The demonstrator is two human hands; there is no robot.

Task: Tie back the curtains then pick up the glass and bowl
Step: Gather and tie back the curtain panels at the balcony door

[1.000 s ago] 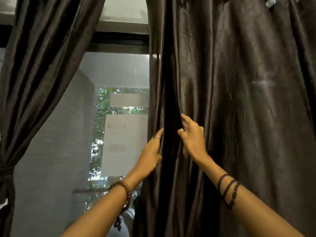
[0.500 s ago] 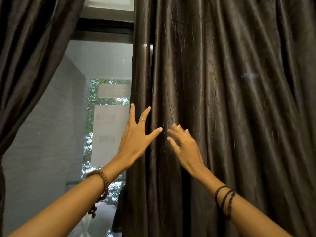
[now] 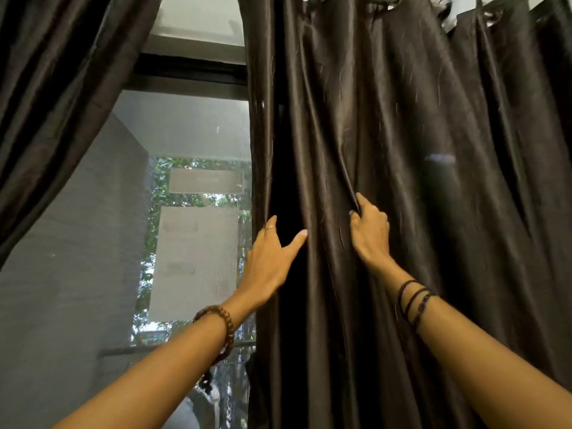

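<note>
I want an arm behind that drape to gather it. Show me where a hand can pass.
One open gap: between the left curtain and the right curtain, in front of the window. The left hand is at the right curtain's edge there. Rightward it is crowded folds, one pinched by the right hand.

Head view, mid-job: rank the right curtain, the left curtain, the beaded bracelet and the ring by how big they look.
1. Right curtain, fills over half the frame.
2. Left curtain, partly cut off by the frame edge.
3. Beaded bracelet on the left wrist.
4. Ring, tiny, on a left-hand finger.
</note>
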